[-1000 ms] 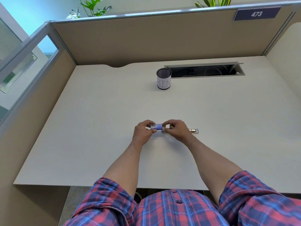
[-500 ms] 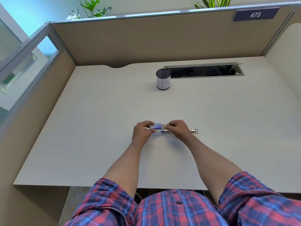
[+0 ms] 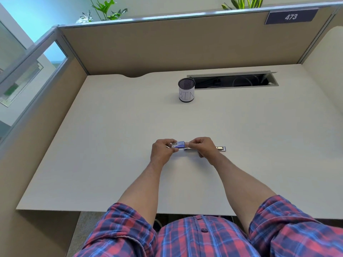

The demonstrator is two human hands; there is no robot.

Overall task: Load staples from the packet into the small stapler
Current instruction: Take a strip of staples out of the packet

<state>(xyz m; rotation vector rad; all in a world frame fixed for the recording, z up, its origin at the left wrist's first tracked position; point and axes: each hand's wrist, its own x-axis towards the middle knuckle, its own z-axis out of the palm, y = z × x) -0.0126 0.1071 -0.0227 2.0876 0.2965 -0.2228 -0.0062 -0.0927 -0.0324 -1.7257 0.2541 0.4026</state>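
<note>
A pale desk (image 3: 111, 145) carries everything. A mesh cup (image 3: 186, 92) marked "BIN" stands far on it, just left of a long cable slot (image 3: 233, 81) sunk in the top. Nearer, at centre, a small metal stapler (image 3: 220, 148) lies flat, running left to right, its middle hidden.

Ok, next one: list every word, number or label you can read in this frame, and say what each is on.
"473": white digits on the dark nameplate at the top of the cubicle partition.
"BIN": handwritten on the white paper wrapped round the mesh cup on the desk.
Staple packet, held in the left hand: blue printed label, too small and blurred to read.
Stapler, lying beyond the right hand: no readable marking.
</note>
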